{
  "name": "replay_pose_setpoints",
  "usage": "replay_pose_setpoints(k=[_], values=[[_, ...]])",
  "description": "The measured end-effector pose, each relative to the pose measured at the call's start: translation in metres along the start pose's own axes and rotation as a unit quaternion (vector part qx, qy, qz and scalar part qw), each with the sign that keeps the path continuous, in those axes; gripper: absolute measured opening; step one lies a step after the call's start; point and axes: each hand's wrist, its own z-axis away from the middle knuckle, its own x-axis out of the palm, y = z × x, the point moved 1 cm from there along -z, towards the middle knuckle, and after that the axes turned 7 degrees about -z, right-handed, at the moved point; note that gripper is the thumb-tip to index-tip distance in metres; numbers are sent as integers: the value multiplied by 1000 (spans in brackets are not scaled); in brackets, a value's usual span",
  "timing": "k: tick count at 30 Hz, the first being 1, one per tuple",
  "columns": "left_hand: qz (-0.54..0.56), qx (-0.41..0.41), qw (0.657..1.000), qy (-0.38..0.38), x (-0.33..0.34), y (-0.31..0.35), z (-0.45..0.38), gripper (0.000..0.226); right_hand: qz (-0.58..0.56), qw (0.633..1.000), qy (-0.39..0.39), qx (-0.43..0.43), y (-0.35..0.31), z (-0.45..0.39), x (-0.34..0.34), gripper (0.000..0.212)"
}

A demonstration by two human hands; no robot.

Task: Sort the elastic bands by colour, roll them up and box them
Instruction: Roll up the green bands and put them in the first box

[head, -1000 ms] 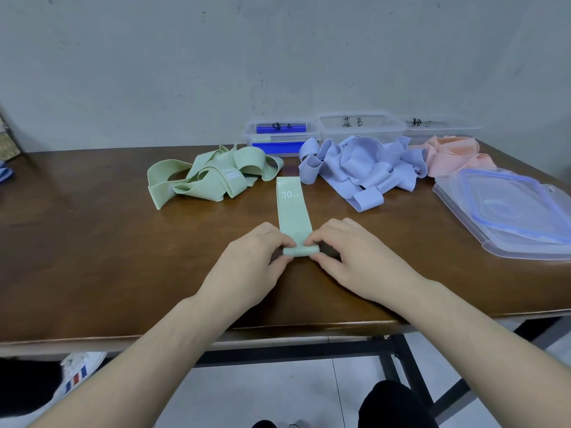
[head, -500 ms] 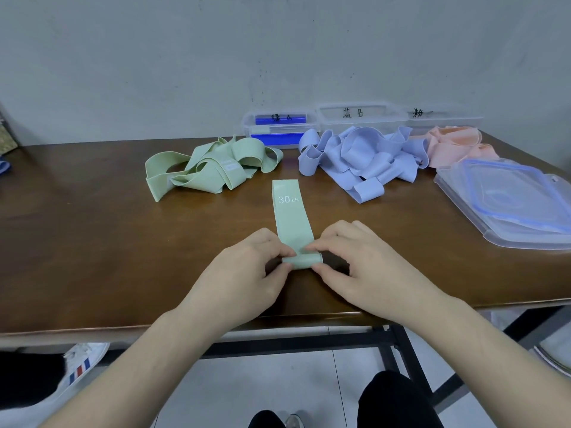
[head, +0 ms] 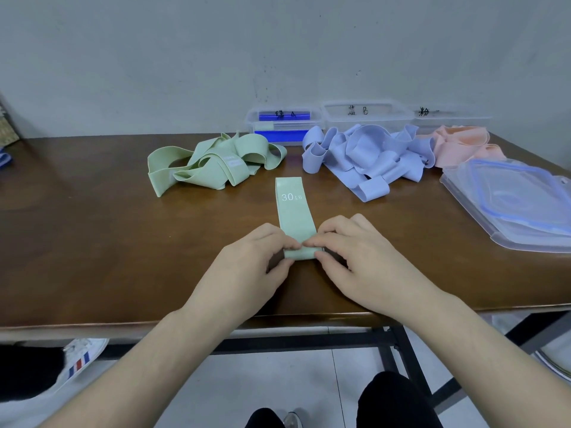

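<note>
Bare table (head: 92, 242) left; lids (head: 509, 205) (stacked) block right.

Over the last second the roll at the near end of the flat pale-green elastic band (head: 295, 211) printed "30 LB" grows thicker, taking up more of the strip, so the flat stretch between the roll and the printed end is shorter than before. The left hand (head: 247, 267) and the right hand (head: 361, 261) both pinch that roll throughout, yet their fingertips, apart on either side of it a second ago, now close in toward each other and nearly meet on top of it. The roll and both hands creep a little toward 12 o'clock along the brown wooden surface (head: 92, 242), nearer the printed end.
</note>
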Motion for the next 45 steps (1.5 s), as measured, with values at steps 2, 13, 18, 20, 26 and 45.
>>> replay_pose_setpoints(k=[2, 13, 18, 20, 26, 45], values=[[-1, -4, 1000, -7, -1, 0, -3, 25, 1, 1000, -7, 5, -3, 0, -2, 32], [-22, 21, 999, 12, -3, -4, -9, 20, -43, 999, 1, 8, 9, -13, 2, 19], [-45, 20, 999, -3, -1, -8, -16, 26, -25, 999, -10, 27, 10, -16, 3, 32], [-39, 13, 999, -5, 1, -11, -18, 28, -17, 999, -13, 34, 9, -17, 2, 40], [-20, -4, 1000, -6, 2, -13, -28, 29, -32, 999, -15, 26, 12, -25, 0, 31], [83, -21, 996, -11, 0, -5, 8, 22, -70, 997, -18, 25, -9, 16, -6, 26]])
